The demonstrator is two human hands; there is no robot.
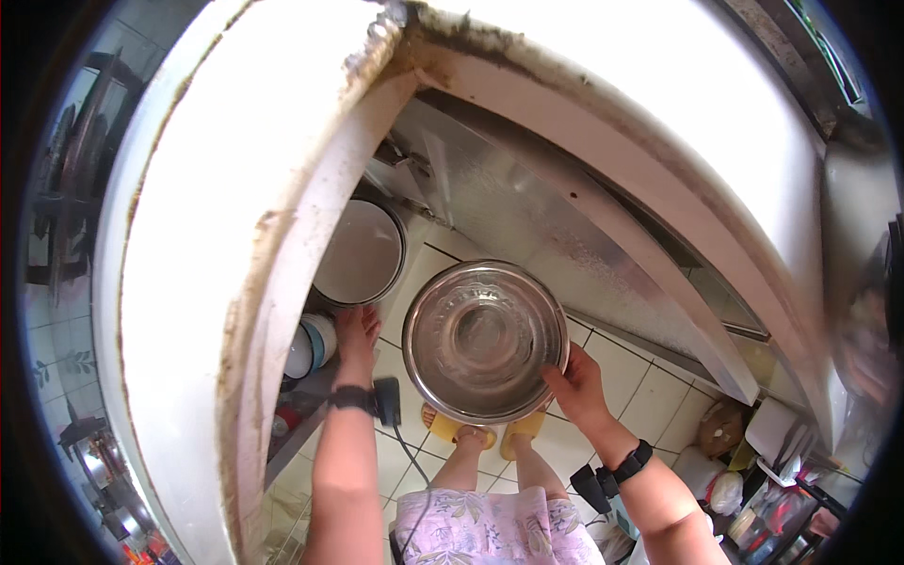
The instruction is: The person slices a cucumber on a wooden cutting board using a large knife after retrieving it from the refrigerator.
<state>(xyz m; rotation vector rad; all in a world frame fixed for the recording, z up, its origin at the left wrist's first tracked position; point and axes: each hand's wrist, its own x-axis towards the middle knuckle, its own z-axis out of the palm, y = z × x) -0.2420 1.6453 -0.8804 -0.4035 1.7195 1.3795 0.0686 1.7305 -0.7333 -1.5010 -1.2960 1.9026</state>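
Observation:
My right hand grips the rim of a round stainless steel basin at its lower right, thumb over the inside edge. The shiny basin hangs above the tiled floor, its inside facing me. My left hand reaches under the counter at the left, fingers apart and nothing seen in them. It is beside a stack of bowls, white and blue, and just below a large round pale vessel with a dark rim. Whether the fingertips touch either one, I cannot tell.
A white countertop with a stained edge curves overhead and partly hides the shelf. A metal panel door stands at the upper right. Bags and kitchen items crowd the lower right. A cable hangs beside my left wrist device.

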